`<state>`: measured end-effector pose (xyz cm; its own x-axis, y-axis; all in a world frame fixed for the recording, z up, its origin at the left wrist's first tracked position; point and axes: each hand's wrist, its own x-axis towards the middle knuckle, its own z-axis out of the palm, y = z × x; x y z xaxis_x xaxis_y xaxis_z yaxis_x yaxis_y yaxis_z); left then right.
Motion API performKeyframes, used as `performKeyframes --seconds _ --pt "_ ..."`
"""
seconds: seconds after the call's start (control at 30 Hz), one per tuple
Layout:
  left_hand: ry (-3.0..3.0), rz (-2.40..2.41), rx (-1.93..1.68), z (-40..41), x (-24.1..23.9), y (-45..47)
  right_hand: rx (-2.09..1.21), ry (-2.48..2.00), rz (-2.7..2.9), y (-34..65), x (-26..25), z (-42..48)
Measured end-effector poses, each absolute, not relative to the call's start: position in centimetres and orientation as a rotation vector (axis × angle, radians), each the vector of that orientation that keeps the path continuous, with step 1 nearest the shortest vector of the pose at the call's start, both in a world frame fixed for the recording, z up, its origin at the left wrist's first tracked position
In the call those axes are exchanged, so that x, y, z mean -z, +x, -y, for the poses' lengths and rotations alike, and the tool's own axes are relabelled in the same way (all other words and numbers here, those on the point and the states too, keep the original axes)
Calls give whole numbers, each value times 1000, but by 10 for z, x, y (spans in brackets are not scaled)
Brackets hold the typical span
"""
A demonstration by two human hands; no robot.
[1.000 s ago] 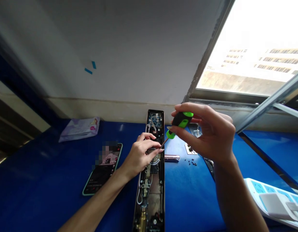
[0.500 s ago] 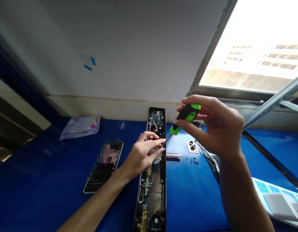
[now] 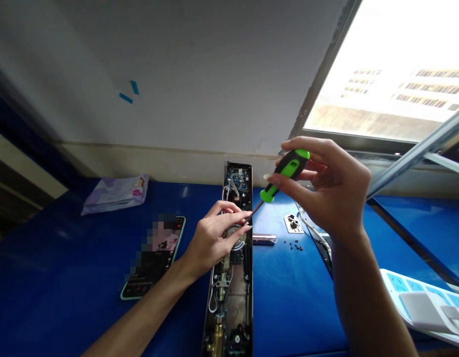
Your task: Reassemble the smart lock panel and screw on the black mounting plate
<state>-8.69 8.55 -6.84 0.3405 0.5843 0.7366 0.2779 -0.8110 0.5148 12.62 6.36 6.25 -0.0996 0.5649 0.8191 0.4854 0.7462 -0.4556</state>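
Observation:
A black-and-green screwdriver (image 3: pixel 289 171) is tilted, its handle up to the right and its thin shaft pointing down to the left. My right hand (image 3: pixel 331 191) grips the handle between thumb and fingers. At the lower end, the thumb and fingers of my left hand (image 3: pixel 218 235) are pinched round the shaft tip; whether a screw is there too is hidden. Both work over a long, narrow dark housing (image 3: pixel 239 292), open on top. Inside it are a blue circuit board (image 3: pixel 241 179), white wires, a round part partly behind my left fingers, and brass fittings (image 3: pixel 217 339).
On the blue table, a phone (image 3: pixel 155 267) and a plastic packet (image 3: pixel 116 193) lie left. A shiny cylinder (image 3: pixel 264 239), a small plate with a round part (image 3: pixel 293 223) and several dark screws (image 3: pixel 296 246) lie right. Beyond are a white cable (image 3: pixel 316 230) and a power strip (image 3: pixel 395 282).
The screwdriver handle has turned, and my right thumb and fingers have shifted on it. My left hand keeps its pinch at the tip. The whole view has shifted slightly.

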Motion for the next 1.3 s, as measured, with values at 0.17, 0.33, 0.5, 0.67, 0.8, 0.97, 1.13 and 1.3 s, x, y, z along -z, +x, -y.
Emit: performKeyframes --seconds 0.17,0.33,0.5,0.67,0.8,0.97,1.13,1.3 --pt "2463 -742 -1325 -87 66 -89 -82 -860 1781 123 -60 -62" --pt "2529 -735 -1293 -89 67 -90 -34 -846 1761 121 -60 -62" --pt "2635 -656 -1355 -90 66 -90 -31 -832 1783 123 -62 -59" --pt "2686 -647 -1343 -89 67 -90 -27 -818 1794 123 -62 -56" --pt "2617 -670 -1393 -89 68 -90 -2 -816 1754 120 -61 -57" --pt "2640 -689 -1412 -89 70 -91 -2 -782 1727 122 -61 -59" --pt "2653 -707 -1493 -86 67 -91 -5 -764 1717 123 -61 -59" --pt "2640 -738 -1519 -83 63 -90 12 -721 1708 123 -60 -60"
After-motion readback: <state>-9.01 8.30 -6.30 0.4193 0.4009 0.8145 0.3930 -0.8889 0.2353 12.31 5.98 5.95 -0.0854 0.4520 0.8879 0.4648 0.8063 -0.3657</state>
